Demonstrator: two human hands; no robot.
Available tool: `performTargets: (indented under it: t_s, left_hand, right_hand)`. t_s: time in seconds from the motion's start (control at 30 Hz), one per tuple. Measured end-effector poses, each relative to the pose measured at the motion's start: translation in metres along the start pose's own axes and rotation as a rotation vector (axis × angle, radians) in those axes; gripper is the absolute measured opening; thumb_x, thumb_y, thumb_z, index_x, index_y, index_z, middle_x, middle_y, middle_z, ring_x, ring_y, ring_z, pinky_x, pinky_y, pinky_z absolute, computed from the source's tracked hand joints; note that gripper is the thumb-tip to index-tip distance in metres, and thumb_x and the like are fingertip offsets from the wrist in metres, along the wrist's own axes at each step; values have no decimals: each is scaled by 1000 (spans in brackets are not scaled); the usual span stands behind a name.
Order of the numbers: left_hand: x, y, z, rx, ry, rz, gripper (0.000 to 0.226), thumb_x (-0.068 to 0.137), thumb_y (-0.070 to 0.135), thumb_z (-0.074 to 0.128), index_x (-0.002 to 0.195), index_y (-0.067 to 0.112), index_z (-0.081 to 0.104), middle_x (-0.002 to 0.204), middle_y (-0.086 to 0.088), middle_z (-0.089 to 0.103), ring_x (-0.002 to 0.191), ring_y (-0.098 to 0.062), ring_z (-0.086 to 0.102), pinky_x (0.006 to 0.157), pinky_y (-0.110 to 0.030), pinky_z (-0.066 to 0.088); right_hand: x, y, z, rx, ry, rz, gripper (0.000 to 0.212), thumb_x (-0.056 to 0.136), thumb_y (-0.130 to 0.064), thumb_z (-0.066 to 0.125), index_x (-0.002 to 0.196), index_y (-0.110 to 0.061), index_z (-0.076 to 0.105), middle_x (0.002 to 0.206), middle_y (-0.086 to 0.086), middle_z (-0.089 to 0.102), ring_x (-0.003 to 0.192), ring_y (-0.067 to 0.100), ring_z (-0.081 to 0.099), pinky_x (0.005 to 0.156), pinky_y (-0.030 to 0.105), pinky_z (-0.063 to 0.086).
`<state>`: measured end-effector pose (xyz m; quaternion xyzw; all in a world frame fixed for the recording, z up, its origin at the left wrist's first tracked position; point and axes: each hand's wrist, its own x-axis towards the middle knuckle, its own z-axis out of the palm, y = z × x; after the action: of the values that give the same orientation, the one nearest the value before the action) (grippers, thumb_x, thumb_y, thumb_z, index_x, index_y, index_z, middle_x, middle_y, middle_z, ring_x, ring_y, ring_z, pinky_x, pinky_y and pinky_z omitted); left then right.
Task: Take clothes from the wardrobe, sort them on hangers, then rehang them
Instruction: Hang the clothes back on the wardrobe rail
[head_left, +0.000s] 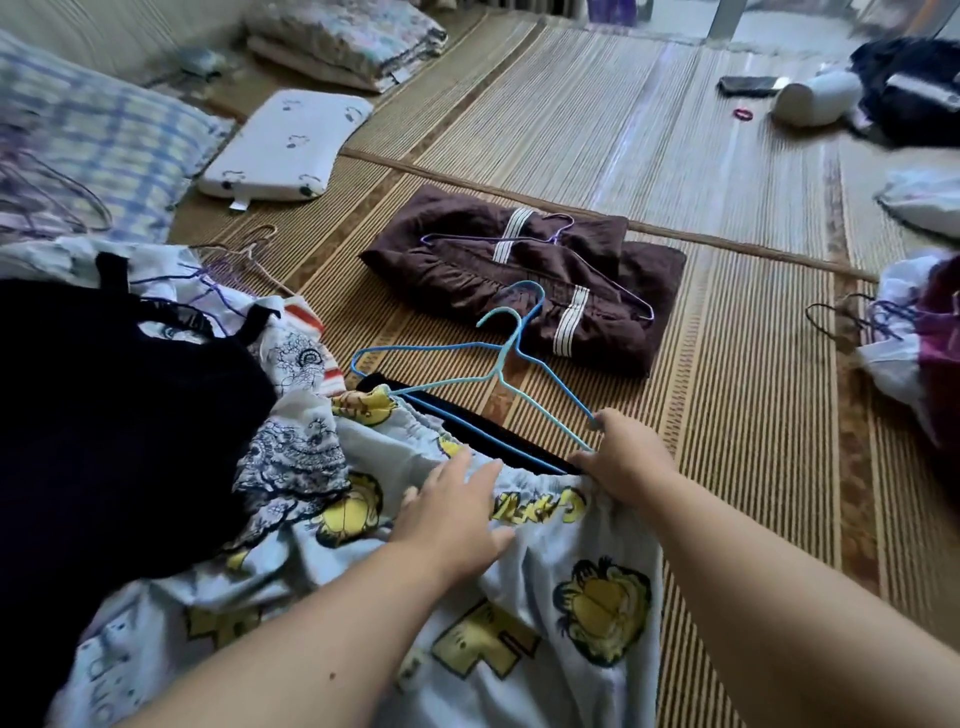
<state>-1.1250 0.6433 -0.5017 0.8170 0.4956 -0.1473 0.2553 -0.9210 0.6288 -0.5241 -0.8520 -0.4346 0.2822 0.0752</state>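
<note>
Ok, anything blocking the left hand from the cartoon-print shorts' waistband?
Nothing visible. The left hand rests flat on the cartoon-print shorts, fingers just short of the waistband. The right hand grips the blue hangers at its right end.

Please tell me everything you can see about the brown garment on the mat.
The brown garment is dark cloth with white striped bands and gathered seams. It lies folded flat on the woven mat. A thin purple wire hanger lies on top of it, and the hooks of two blue hangers overlap its near edge.
</note>
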Motion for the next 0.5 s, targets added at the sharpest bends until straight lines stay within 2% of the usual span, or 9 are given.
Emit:
performTargets:
  t_s: [0.07, 0.1, 0.2, 0.3, 0.37, 0.43, 0.5]
  left_hand:
    - [-4, 5, -15, -24, 35, 16, 76, 86, 49, 55, 148, 33, 15, 159, 1, 4, 145, -23, 12, 114, -49, 22]
    - [-6, 9, -24, -33, 61, 22, 77, 86, 48, 55, 149, 32, 12, 159, 1, 4, 145, -23, 12, 114, -47, 22]
    - [-15, 20, -61, -48, 240, -28, 80, 86, 50, 53, 150, 25, 11, 157, -2, 11, 143, -24, 17, 114, -42, 23]
    - [-32, 28, -108, -90, 422, -111, 82, 87, 57, 47, 149, 15, 14, 153, -5, 19, 139, -24, 22, 113, -39, 24]
    - [-49, 30, -140, -158, 471, -116, 74, 91, 55, 41, 147, 13, 20, 149, -6, 25, 136, -25, 27, 111, -38, 25]
    - [-70, 32, -173, -334, 470, -73, 56, 95, 49, 39, 140, 16, 34, 139, -7, 42, 124, -25, 42, 103, -38, 36]
    - [-97, 34, -202, -547, 480, -5, 37, 97, 43, 40, 124, 19, 46, 113, -3, 58, 96, -22, 53, 78, -32, 41]
  right_hand:
    - [-15, 1, -9, 125, 38, -33, 22, 83, -33, 68, 96, -22, 54, 96, 2, 62, 76, 13, 56, 67, 31, 50]
    - [-25, 0, -14, 161, 46, -45, 18, 84, -32, 67, 88, -23, 53, 90, 1, 62, 73, 13, 56, 66, 33, 52]
    - [-60, -11, -27, 232, 43, -96, 18, 84, -32, 66, 79, -24, 52, 77, -2, 62, 70, 16, 59, 67, 39, 55]
    - [-100, -29, -45, 210, 24, -179, 15, 87, -31, 62, 76, -30, 52, 70, -5, 60, 62, 8, 55, 53, 23, 46]
    - [-127, -45, -65, 204, 21, -216, 13, 90, -31, 59, 78, -34, 55, 72, -8, 61, 61, 5, 56, 51, 16, 43]
    - [-151, -62, -91, 235, 47, -226, 16, 89, -29, 60, 75, -36, 56, 73, -9, 63, 63, 5, 59, 54, 19, 49]
    - [-174, -77, -120, 234, 68, -250, 19, 88, -28, 62, 71, -36, 56, 72, -8, 63, 64, 6, 58, 60, 24, 51]
